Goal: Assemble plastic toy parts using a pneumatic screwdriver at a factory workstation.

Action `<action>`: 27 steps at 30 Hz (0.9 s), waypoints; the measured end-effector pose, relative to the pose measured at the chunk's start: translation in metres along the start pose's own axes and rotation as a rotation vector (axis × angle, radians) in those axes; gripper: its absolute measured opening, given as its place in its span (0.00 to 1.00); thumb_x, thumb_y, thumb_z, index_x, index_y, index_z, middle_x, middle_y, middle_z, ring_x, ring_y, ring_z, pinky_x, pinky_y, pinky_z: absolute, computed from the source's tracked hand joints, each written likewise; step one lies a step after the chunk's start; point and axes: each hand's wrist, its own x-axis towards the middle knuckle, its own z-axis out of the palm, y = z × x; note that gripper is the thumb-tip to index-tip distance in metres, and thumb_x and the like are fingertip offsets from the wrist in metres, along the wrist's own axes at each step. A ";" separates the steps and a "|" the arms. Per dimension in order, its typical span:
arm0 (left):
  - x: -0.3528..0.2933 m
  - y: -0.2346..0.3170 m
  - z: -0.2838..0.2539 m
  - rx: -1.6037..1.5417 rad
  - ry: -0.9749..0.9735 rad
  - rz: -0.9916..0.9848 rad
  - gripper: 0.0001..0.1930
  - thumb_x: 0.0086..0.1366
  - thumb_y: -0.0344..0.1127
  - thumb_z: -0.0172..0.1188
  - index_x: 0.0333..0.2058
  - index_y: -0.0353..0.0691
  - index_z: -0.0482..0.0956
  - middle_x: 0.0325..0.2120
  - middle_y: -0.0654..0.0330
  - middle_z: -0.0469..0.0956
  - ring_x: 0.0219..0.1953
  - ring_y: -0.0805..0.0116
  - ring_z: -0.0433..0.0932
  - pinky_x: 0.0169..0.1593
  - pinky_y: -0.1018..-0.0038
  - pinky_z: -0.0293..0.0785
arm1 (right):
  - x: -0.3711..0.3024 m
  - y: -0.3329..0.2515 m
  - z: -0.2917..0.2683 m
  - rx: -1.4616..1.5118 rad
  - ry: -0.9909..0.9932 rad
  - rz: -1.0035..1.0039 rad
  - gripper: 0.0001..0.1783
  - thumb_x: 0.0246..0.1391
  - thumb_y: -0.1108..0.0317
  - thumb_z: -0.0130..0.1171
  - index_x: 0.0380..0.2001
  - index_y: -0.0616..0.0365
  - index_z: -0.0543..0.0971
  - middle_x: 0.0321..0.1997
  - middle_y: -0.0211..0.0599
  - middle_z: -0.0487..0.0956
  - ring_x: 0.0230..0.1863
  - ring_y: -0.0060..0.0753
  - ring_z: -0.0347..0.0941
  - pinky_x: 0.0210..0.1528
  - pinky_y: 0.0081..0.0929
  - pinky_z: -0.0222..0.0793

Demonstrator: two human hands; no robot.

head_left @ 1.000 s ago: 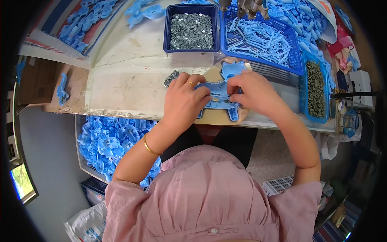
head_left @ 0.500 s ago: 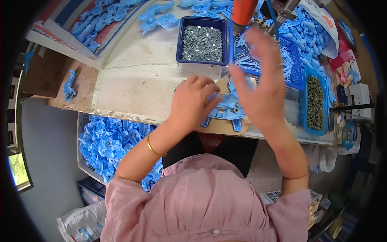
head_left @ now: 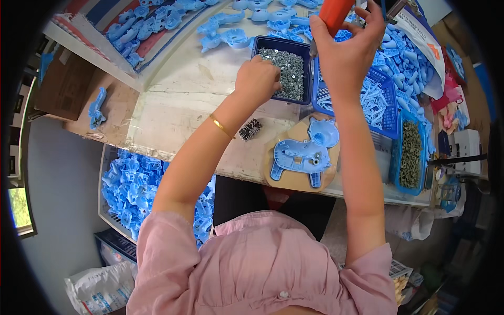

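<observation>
My left hand (head_left: 257,79) is at the left side of a dark blue tray (head_left: 286,98) of small silvery metal pieces (head_left: 290,68). Its fingers are curled in at the pieces; whether they pinch one is hidden. Up at the top, my right hand (head_left: 346,55) has its thumb and fingers around an orange-red power screwdriver (head_left: 334,13), whose tip is mostly hidden behind the hand. Below the hands, an animal-shaped light blue plastic shell half (head_left: 296,155) lies hollow side up on a tan board (head_left: 328,176), touched by neither hand.
A bristly dark-and-white clump (head_left: 250,129) lies left of the board. Right of it stand a blue basket (head_left: 391,126) of light blue strips and a bright blue tray (head_left: 410,186) of brownish small parts. Blue shells (head_left: 134,181) fill a bin below the table's left edge.
My left hand has left the shell and reached up to the metal pieces. My right hand has risen onto the screwdriver. The shell and the clump now show uncovered.
</observation>
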 end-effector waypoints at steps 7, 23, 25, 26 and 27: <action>-0.017 0.008 -0.012 -0.084 0.194 0.082 0.05 0.56 0.39 0.65 0.27 0.47 0.84 0.27 0.64 0.81 0.36 0.60 0.76 0.39 0.65 0.75 | 0.027 -0.011 -0.040 0.130 -0.572 0.185 0.21 0.52 0.71 0.65 0.49 0.62 0.73 0.47 0.40 0.79 0.49 0.31 0.76 0.49 0.30 0.73; -0.077 0.069 -0.034 -0.483 0.200 0.342 0.08 0.56 0.37 0.67 0.32 0.43 0.79 0.28 0.63 0.76 0.34 0.60 0.74 0.38 0.66 0.73 | -0.022 -0.036 -0.067 0.703 -0.638 0.510 0.20 0.53 0.73 0.53 0.50 0.68 0.68 0.24 0.31 0.73 0.24 0.20 0.69 0.27 0.19 0.66; -0.079 0.069 -0.031 -0.518 0.210 0.328 0.08 0.57 0.37 0.66 0.33 0.43 0.78 0.28 0.62 0.76 0.34 0.59 0.74 0.39 0.65 0.73 | -0.025 -0.034 -0.067 0.712 -0.628 0.500 0.20 0.53 0.73 0.53 0.50 0.68 0.68 0.24 0.32 0.73 0.24 0.20 0.68 0.26 0.19 0.65; -0.081 0.070 -0.032 -0.517 0.211 0.326 0.08 0.57 0.37 0.66 0.33 0.43 0.78 0.28 0.62 0.76 0.34 0.59 0.74 0.39 0.65 0.73 | -0.027 -0.033 -0.066 0.725 -0.626 0.521 0.20 0.53 0.73 0.53 0.50 0.68 0.68 0.24 0.32 0.73 0.24 0.20 0.68 0.26 0.19 0.65; -0.084 0.071 -0.033 -0.522 0.188 0.310 0.08 0.58 0.37 0.65 0.33 0.43 0.78 0.28 0.62 0.75 0.35 0.59 0.74 0.39 0.65 0.73 | -0.028 -0.032 -0.066 0.738 -0.624 0.542 0.20 0.54 0.73 0.53 0.50 0.68 0.68 0.24 0.32 0.73 0.23 0.20 0.68 0.25 0.20 0.65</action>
